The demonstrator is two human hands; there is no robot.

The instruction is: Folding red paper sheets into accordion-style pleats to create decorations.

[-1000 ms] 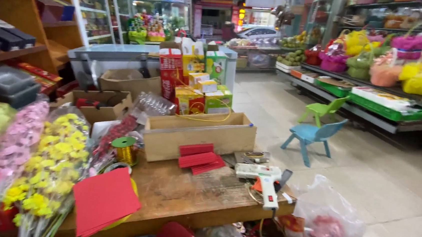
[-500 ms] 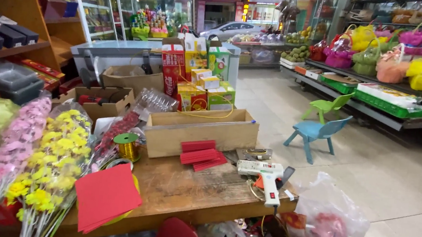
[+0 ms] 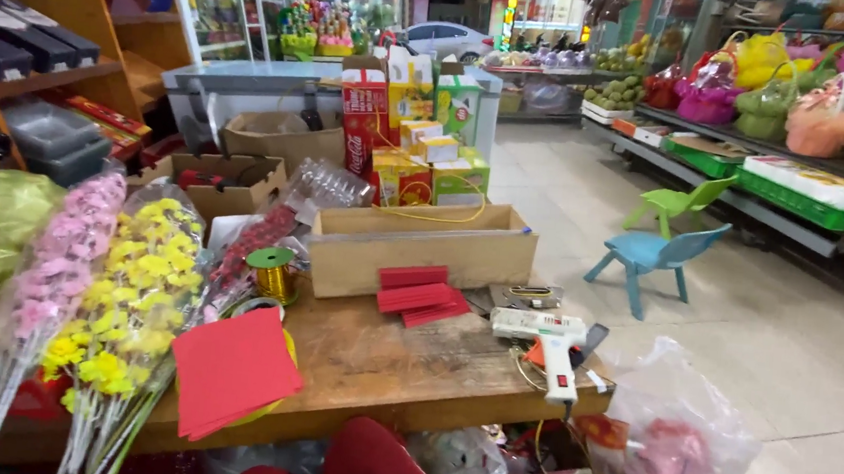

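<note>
Glossy red paper [image 3: 231, 370], wooden table [image 3: 402, 361]

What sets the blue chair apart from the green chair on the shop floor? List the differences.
The blue chair is pale blue; the green chair is lime green. The blue chair stands nearer the wooden table, the green chair behind it, closer to the display shelf. The blue chair shows all its legs, while the green chair's legs are partly hidden behind it. Both are small, upright plastic chairs with nobody on them.
</note>
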